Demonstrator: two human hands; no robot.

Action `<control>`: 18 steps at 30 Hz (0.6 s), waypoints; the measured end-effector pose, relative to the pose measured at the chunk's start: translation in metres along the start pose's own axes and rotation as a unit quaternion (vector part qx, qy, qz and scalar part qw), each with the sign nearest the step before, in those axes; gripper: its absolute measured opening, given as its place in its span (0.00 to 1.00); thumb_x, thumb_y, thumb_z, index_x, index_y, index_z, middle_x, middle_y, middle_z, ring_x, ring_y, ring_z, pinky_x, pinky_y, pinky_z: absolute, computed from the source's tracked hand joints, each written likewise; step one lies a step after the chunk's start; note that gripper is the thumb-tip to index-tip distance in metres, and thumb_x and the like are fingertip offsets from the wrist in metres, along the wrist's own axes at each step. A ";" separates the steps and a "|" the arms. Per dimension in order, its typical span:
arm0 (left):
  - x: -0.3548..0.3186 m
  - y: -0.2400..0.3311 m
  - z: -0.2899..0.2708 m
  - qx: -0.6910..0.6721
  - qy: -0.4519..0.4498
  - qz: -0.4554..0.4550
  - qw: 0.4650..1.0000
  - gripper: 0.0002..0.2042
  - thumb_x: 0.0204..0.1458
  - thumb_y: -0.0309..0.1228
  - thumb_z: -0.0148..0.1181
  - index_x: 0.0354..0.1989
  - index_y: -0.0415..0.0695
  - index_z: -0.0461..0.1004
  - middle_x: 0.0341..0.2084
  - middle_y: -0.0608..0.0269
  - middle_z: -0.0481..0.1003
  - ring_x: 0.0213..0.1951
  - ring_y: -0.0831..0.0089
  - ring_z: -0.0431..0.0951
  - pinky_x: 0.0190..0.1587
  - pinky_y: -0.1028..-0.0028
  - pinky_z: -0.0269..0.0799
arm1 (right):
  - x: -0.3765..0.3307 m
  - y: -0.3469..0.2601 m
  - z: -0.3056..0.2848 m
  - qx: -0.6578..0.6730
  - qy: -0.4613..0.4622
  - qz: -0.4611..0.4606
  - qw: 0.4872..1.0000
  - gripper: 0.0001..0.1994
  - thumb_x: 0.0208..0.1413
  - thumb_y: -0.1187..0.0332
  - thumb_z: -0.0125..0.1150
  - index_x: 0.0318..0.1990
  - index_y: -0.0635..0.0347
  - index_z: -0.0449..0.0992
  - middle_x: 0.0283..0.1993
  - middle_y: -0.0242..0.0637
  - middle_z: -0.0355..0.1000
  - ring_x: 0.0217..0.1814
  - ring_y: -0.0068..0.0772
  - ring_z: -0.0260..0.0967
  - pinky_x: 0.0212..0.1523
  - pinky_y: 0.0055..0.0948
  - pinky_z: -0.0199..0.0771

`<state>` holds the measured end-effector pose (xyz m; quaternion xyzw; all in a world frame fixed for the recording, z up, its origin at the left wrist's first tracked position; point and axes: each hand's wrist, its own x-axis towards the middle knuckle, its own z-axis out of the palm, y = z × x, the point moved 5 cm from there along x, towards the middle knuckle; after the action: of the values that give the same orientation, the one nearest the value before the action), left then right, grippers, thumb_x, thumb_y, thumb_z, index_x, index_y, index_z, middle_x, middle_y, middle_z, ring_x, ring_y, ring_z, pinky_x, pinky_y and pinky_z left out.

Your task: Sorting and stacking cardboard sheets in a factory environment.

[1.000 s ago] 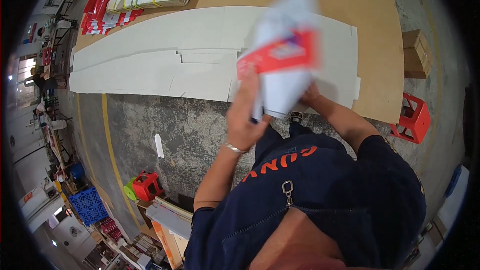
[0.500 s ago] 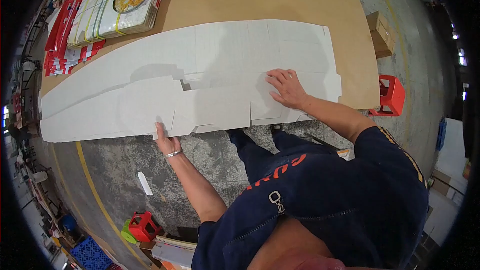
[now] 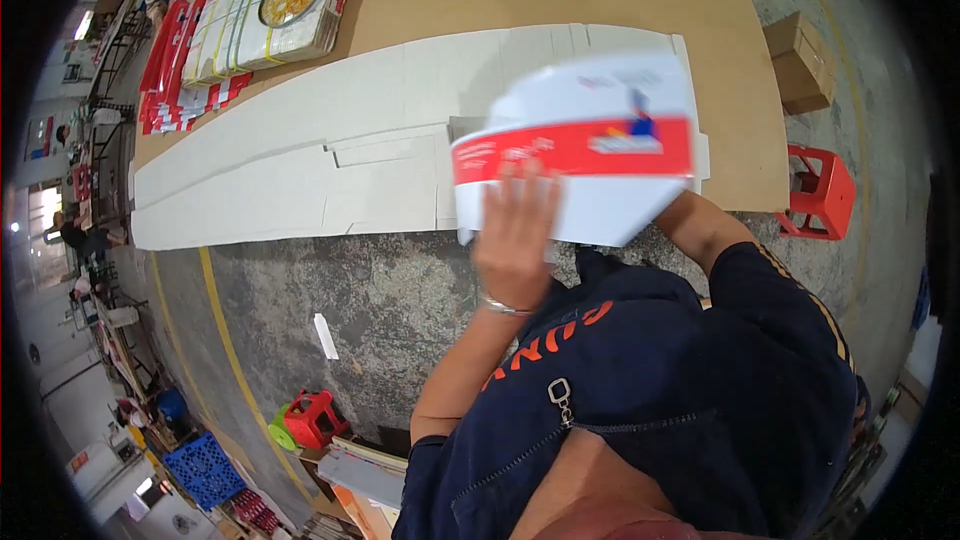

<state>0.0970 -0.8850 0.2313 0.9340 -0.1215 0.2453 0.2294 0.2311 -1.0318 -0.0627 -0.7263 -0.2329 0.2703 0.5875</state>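
Note:
A long white cardboard sheet (image 3: 390, 90) lies along the near side of the brown-topped table. Its right end is lifted and folded over, so a printed white panel with a red band (image 3: 600, 205) faces up, blurred by motion. My left hand (image 3: 518, 240) lies on this panel with fingers stretched out over the red band. My right hand is hidden behind the panel; only the right forearm (image 3: 700, 230) shows at its lower right corner. Slits and cut flaps mark the flat part of the sheet to the left.
A strapped pack of printed cartons (image 3: 225, 35) stands at the far left, beside red and white printed pieces (image 3: 175, 75). To the right are a brown cardboard box (image 3: 800, 62) and a red stool (image 3: 822, 195). Another red stool (image 3: 316, 420) and a blue crate (image 3: 203, 475) are lower left.
The sheet's right end has been lifted and turned over, showing its printed side. My left hand moved right from the sheet's edge onto it. My right hand went out of sight behind it.

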 end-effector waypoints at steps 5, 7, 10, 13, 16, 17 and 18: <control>-0.020 0.029 0.031 0.031 -0.050 -0.010 0.998 0.25 0.45 0.19 0.48 0.55 0.51 0.70 0.57 0.58 0.66 0.60 0.56 0.64 0.60 0.54 0.56 | -0.055 -0.029 -0.024 -0.280 0.009 -0.052 0.959 0.30 0.54 0.57 0.51 0.65 0.48 0.53 0.70 0.39 0.45 0.72 0.39 0.40 0.68 0.48 0.34; -0.009 0.015 0.009 0.018 -0.045 0.004 0.999 0.23 0.46 0.20 0.51 0.55 0.45 0.69 0.56 0.54 0.66 0.59 0.54 0.64 0.59 0.53 0.57 | 0.002 -0.073 0.018 -0.389 0.029 -0.061 0.919 0.30 0.54 0.58 0.51 0.65 0.48 0.53 0.70 0.39 0.45 0.72 0.39 0.40 0.68 0.47 0.34; -0.012 -0.047 -0.030 -0.150 0.085 -0.147 0.974 0.28 0.39 0.19 0.58 0.55 0.34 0.66 0.53 0.45 0.68 0.54 0.55 0.70 0.55 0.63 0.65 | -0.021 -0.096 0.004 -0.555 0.060 -0.062 0.828 0.30 0.54 0.58 0.52 0.65 0.48 0.54 0.70 0.38 0.45 0.72 0.39 0.40 0.69 0.47 0.33; -0.073 -0.148 -0.041 -0.381 0.184 -0.434 0.795 0.25 0.52 0.31 0.58 0.58 0.40 0.60 0.49 0.55 0.71 0.51 0.66 0.70 0.50 0.68 0.69 | -0.020 -0.099 0.005 -0.584 0.060 -0.062 0.807 0.31 0.56 0.55 0.49 0.66 0.46 0.51 0.71 0.36 0.42 0.73 0.35 0.36 0.69 0.46 0.30; -0.134 -0.237 -0.029 -0.763 0.206 -0.254 0.558 0.34 0.48 0.48 0.60 0.62 0.49 0.57 0.60 0.62 0.60 0.59 0.62 0.62 0.60 0.57 0.58 | -0.014 -0.103 0.011 -0.594 0.033 -0.038 0.803 0.31 0.56 0.55 0.48 0.67 0.45 0.50 0.71 0.36 0.41 0.74 0.35 0.34 0.69 0.46 0.30; -0.155 -0.262 -0.019 -0.767 0.211 -0.254 0.551 0.34 0.48 0.48 0.60 0.62 0.49 0.57 0.60 0.62 0.60 0.59 0.62 0.62 0.60 0.57 0.58 | -0.012 -0.103 0.013 -0.600 0.028 -0.036 0.799 0.31 0.56 0.55 0.48 0.67 0.45 0.50 0.71 0.36 0.41 0.74 0.35 0.34 0.69 0.46 0.30; -0.179 -0.289 -0.009 -0.749 0.271 -0.301 0.524 0.36 0.46 0.51 0.60 0.62 0.50 0.58 0.60 0.64 0.61 0.60 0.63 0.61 0.61 0.56 0.57 | -0.010 -0.104 0.015 -0.599 0.028 -0.037 0.800 0.31 0.56 0.55 0.48 0.67 0.45 0.50 0.71 0.36 0.41 0.74 0.35 0.34 0.69 0.46 0.30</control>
<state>0.0393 -0.6098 0.0391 0.2881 0.0960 0.2218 0.9266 0.2113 -1.0067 0.0376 -0.9314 -0.3587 0.0345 0.0513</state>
